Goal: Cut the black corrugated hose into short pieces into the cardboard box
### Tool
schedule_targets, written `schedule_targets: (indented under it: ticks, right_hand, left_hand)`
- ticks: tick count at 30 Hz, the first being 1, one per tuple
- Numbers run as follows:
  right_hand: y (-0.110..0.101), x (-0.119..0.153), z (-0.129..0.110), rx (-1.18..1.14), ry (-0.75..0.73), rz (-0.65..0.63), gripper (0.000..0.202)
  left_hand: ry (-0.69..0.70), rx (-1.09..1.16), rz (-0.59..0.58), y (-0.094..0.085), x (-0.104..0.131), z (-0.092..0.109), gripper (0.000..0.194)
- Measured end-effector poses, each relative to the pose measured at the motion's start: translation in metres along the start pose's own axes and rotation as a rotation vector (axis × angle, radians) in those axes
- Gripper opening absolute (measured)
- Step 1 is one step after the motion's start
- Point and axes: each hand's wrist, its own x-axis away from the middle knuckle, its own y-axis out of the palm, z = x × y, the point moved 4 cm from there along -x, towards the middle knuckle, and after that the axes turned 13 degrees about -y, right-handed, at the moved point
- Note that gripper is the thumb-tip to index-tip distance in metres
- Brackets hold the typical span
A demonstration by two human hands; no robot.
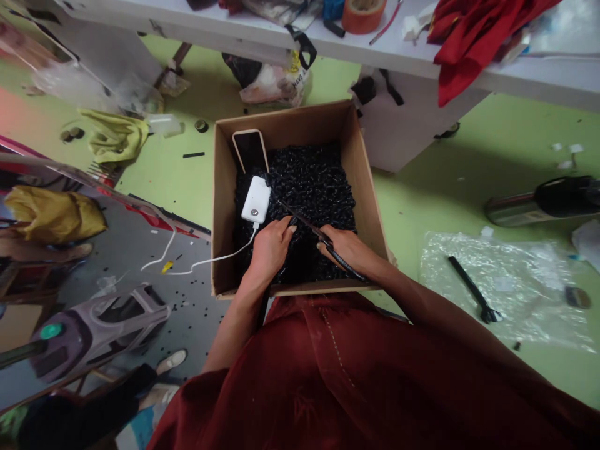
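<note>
An open cardboard box (363, 165) stands in front of me, with a mass of small shiny black pieces (312, 181) inside. My right hand (344, 250) is closed around a long, thin black strip (344, 264), which slants across the box from upper left to lower right. Close to its upper end, my left hand (272, 245) pinches a small dark end (294, 220); whether it belongs to the same strip I cannot tell. A white power bank (256, 200) with a white cable (220, 257) lies on the black pieces. Behind it, a phone (250, 152) leans against the box wall.
Beyond the box runs a white table (262, 31) with orange tape (363, 14) and red cloth (482, 37). To the right are a metal flask (515, 209) and a clear plastic bag (529, 269) under another black strip (469, 281). A grey plastic stool (112, 325) and another person's foot (172, 362) are at left.
</note>
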Motion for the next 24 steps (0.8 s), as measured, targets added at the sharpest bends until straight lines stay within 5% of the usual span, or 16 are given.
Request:
schedule_targets:
  ticks: [24]
  right_hand:
    - [0.0090,-0.0023,0.0073,0.183,0.082,-0.116,0.026]
  left_hand:
    - [-0.041,-0.179,-0.057,0.0103,-0.0056,-0.0040,0.023]
